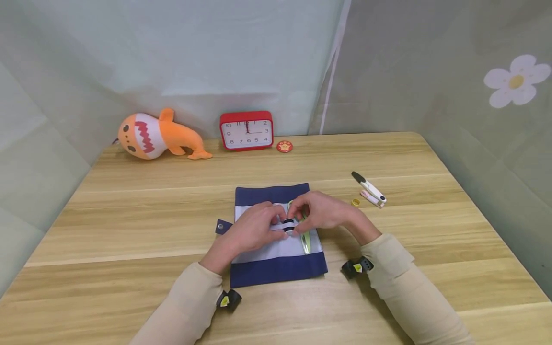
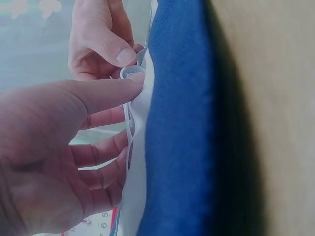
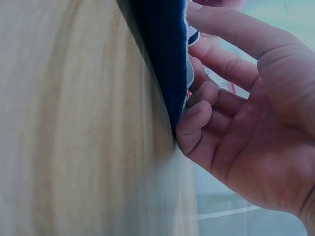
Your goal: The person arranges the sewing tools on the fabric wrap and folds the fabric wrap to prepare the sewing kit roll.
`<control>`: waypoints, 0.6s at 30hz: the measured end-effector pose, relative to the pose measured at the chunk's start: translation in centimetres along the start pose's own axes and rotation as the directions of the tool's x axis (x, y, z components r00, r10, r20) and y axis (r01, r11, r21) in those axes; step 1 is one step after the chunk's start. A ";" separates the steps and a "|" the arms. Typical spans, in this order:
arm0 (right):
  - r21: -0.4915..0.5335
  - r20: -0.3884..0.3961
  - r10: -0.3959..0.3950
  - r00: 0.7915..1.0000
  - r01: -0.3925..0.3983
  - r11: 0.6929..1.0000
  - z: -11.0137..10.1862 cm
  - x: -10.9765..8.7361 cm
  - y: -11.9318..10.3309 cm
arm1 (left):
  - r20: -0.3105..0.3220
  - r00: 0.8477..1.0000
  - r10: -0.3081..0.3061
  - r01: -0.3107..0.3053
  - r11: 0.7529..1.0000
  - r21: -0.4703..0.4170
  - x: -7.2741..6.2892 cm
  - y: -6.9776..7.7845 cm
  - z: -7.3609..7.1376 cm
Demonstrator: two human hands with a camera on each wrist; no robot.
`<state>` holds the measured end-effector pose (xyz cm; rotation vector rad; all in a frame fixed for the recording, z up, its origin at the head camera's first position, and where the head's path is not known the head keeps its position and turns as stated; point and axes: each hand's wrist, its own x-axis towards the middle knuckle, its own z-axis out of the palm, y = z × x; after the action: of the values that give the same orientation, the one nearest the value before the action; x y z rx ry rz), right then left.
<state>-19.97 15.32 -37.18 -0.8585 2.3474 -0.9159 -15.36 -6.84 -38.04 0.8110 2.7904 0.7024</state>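
A navy fabric case (image 1: 280, 270) with a pale lining lies unfolded on the table. At its middle sits a small spool of black thread (image 1: 288, 227), with a pale band across it. My left hand (image 1: 254, 227) pinches the spool from the left; in the left wrist view its thumb presses on the spool's white end (image 2: 129, 72). From the other side my right hand (image 1: 321, 211) holds the spool between thumb and forefinger, its other fingers curled at the case's edge (image 3: 162, 64). Partly under the right hand lies a light green tool (image 1: 306, 241).
Right of the case lie white-and-black thread snips (image 1: 372, 188), a small pink-and-white item (image 1: 371, 198) and a yellow ring (image 1: 355, 202). Along the back stand an orange plush shark (image 1: 178, 136), a red clock (image 1: 247, 131) and a round red badge (image 1: 284, 146). A snap strap (image 1: 223, 226) sticks out left.
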 end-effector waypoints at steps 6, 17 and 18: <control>0.004 0.006 0.002 1.000 -0.002 1.000 0.0 0.0 0.0 | 0.000 1.000 -0.006 0.006 1.000 0.001 -0.1 0.0 0.0; 0.079 -0.019 -0.035 0.999 0.036 0.996 -1.0 -0.6 0.2 | 0.100 0.991 -0.092 0.093 0.996 -0.006 -0.3 -0.7 -1.3; 0.090 -0.041 -0.033 0.999 0.037 0.995 -1.3 -0.8 0.2 | 0.104 0.990 -0.097 0.098 0.995 -0.005 -0.4 -0.7 -1.4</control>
<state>-20.29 16.56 -36.28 -0.8542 2.3114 -1.0549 -15.80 -8.15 -37.14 0.6837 2.7099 0.6390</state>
